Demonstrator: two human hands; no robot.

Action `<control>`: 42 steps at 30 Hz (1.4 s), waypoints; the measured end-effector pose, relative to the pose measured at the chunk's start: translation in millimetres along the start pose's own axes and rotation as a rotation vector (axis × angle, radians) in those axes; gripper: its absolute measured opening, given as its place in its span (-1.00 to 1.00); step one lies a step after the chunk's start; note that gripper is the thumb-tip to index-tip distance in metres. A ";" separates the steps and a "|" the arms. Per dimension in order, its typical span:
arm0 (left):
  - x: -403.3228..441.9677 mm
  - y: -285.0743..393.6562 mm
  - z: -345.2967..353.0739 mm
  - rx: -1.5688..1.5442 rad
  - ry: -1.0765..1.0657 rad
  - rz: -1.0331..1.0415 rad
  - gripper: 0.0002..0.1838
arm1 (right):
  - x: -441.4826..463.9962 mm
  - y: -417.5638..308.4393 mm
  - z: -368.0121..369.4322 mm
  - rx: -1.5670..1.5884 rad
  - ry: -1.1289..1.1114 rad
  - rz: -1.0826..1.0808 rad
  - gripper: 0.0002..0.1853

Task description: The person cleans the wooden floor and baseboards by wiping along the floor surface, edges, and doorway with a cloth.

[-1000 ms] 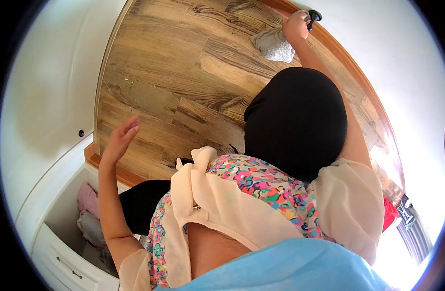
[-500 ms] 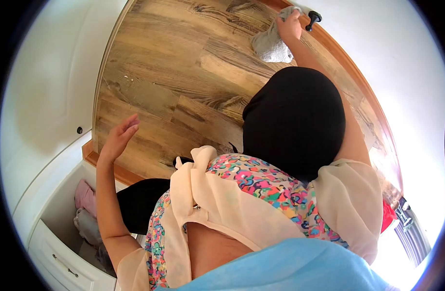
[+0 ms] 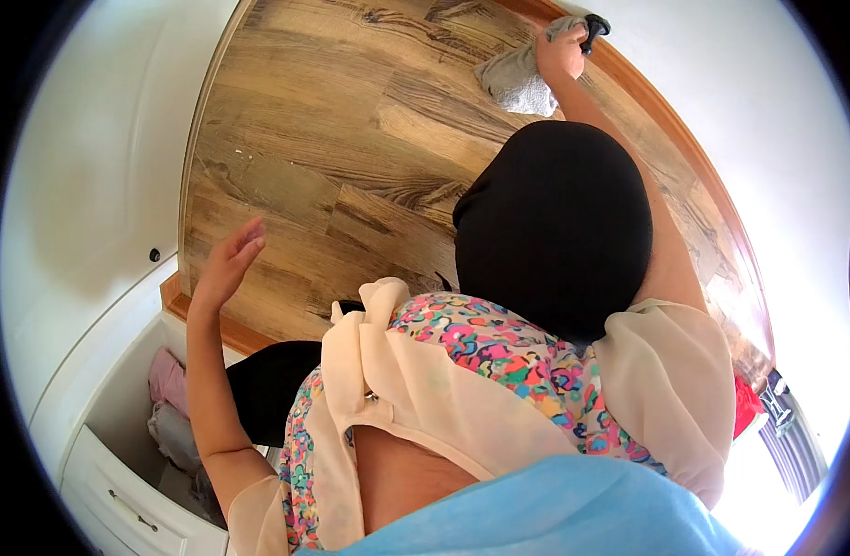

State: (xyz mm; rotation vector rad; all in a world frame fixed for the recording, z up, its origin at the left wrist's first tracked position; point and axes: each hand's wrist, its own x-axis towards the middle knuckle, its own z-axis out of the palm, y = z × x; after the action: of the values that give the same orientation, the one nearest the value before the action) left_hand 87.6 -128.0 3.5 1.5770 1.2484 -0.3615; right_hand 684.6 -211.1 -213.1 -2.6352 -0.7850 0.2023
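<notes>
At the upper right, my right hand (image 3: 561, 54) is closed on a grey cloth (image 3: 520, 85), which lies bunched on the wooden floor (image 3: 323, 139) along the skirting board. Right beside those fingers is a black door stop (image 3: 595, 31); whether the cloth touches it I cannot tell. My left hand (image 3: 232, 259) hangs over the floor at the left, its fingers loosely stretched and nothing in them.
A black-clad knee (image 3: 554, 227) rises between my body and the cloth. At lower left an open white drawer (image 3: 128, 500) holds pink and grey fabric. A white door panel (image 3: 91, 157) borders the left; small white specks (image 3: 244, 153) dot the floor.
My right hand has shifted slightly right and down, closer to the door stop, still gripping the cloth. The left hand has stayed about where it was.
</notes>
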 end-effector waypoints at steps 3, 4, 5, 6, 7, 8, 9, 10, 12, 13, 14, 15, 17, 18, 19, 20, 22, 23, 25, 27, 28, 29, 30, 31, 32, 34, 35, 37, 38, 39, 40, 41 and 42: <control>-3.5 7.4 -1.4 0.011 0.018 -0.009 -0.50 | -4.9 -14.7 -0.3 0.099 0.011 0.066 -0.20; -6.0 6.7 -1.7 0.005 0.025 -0.011 -0.50 | -0.1 -17.5 4.4 0.100 0.008 0.057 -0.20; -7.7 5.9 -2.3 -0.028 0.023 0.008 -0.50 | 6.4 -21.9 9.9 0.085 0.049 0.009 -0.20; -9.0 4.4 -2.5 -0.058 0.017 0.025 -0.50 | 7.8 -24.0 12.3 0.067 0.087 -0.034 -0.21; -10.2 0.5 -2.4 -0.060 0.012 0.019 -0.50 | 4.3 -20.2 13.8 0.064 0.080 -0.032 -0.21; -10.9 -4.4 -2.9 -0.064 0.002 0.006 -0.49 | -0.7 -13.2 14.5 0.037 0.047 -0.022 -0.21; -10.9 -9.5 -4.5 -0.066 -0.007 -0.002 -0.49 | -7.0 -8.5 10.2 0.011 0.018 -0.012 -0.21; -9.4 -15.9 -5.7 -0.064 -0.009 0.002 -0.49 | -10.0 -5.0 4.5 -0.013 -0.004 -0.004 -0.21; -9.2 -23.0 -4.7 -0.141 -0.008 0.003 -0.49 | -12.7 0.7 -6.4 -0.060 -0.046 0.005 -0.20; -10.3 -22.0 -5.1 -0.141 -0.009 0.004 -0.49 | -16.3 5.1 -10.5 -0.061 -0.045 0.006 -0.20; -11.8 -20.4 -6.2 -0.139 -0.012 -0.022 -0.49 | -19.5 9.6 -14.9 -0.120 -0.057 0.014 -0.27; -13.8 -15.5 -6.6 -0.140 -0.012 -0.048 -0.49 | -18.5 16.2 -16.7 -0.181 -0.068 0.019 -0.33; -18.9 -8.6 -9.7 -0.138 -0.003 -0.073 -0.49 | -14.5 47.5 -2.3 -0.234 0.015 -0.041 -0.34; -20.4 -8.8 -9.1 -0.133 0.005 -0.097 -0.49 | -6.9 69.1 9.8 -0.293 0.093 -0.118 -0.32; -20.8 -12.1 -9.4 -0.141 0.007 -0.100 -0.49 | -9.1 69.5 5.4 -0.308 0.099 -0.111 -0.32; -20.8 -15.1 -10.1 -0.162 0.003 -0.082 -0.48 | -11.2 69.6 0.8 -0.323 0.105 -0.103 -0.31; -20.4 -18.6 -11.3 -0.185 0.004 -0.060 -0.48 | -25.9 57.0 -22.0 -0.231 0.055 0.064 -0.34; -19.4 -20.3 -10.8 -0.187 0.002 -0.040 -0.48 | -27.3 53.3 -26.5 -0.138 0.006 0.232 -0.36; -18.8 -20.7 -10.5 -0.185 -0.013 -0.022 -0.47 | -28.7 61.8 -18.0 -0.146 0.002 0.188 -0.39; -17.5 -16.2 -9.4 -0.184 -0.027 -0.043 -0.47 | -28.8 59.5 -9.7 -0.215 0.042 -0.171 -0.35; -15.5 -17.3 -9.7 -0.185 -0.029 -0.042 -0.47 | -25.9 55.9 -5.4 -0.198 0.080 -0.231 -0.35; -13.2 -19.1 -9.9 -0.179 -0.034 -0.049 -0.46 | -20.5 51.3 -7.4 -0.200 0.083 -0.232 -0.35; -11.7 -19.7 -10.1 -0.172 -0.040 -0.059 -0.46 | -16.9 43.2 -13.5 -0.196 0.106 -0.287 -0.36; -11.1 -17.8 -10.0 -0.168 -0.045 -0.060 -0.46 | -14.8 38.8 -17.5 -0.191 0.127 -0.339 -0.37; -10.0 -14.2 -9.7 -0.154 -0.034 -0.067 -0.46 | -10.6 37.3 -17.0 -0.164 0.082 -0.296 -0.38; -6.6 -10.5 -10.7 -0.143 -0.016 -0.068 -0.46 | -9.0 31.9 -14.6 -0.183 0.037 -0.190 -0.35; -5.9 -12.4 -10.2 -0.152 -0.020 -0.057 -0.46 | -9.3 28.4 -13.5 -0.204 -0.013 -0.086 -0.31; -3.9 -17.7 -9.9 -0.159 -0.033 -0.046 -0.46 | -12.1 22.8 -19.1 -0.200 -0.003 -0.073 -0.27; -1.8 -18.7 -10.3 -0.163 -0.042 -0.044 -0.46 | -14.8 20.7 -21.3 -0.191 0.006 -0.059 -0.22; 0.1 -18.8 -11.0 -0.166 -0.048 -0.041 -0.45 | -17.5 17.2 -22.9 -0.190 0.006 -0.055 -0.22; 0.7 -17.6 -11.5 -0.163 -0.048 -0.040 -0.45 | -19.5 12.4 -24.9 -0.155 -0.030 -0.018 -0.19; -0.8 -9.7 -9.9 -0.143 -0.041 -0.061 -0.45 | -20.8 8.0 -25.2 -0.119 -0.065 0.017 -0.17; -1.7 -4.9 -9.0 -0.126 -0.034 -0.082 -0.45 | -22.0 4.1 -22.4 -0.119 -0.062 0.017 -0.17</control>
State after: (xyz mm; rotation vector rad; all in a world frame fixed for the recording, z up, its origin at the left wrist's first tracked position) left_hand 79.7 -121.8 5.9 1.4112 1.2874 -0.3532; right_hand 673.7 -233.5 -193.6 -2.7600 -0.8185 0.2509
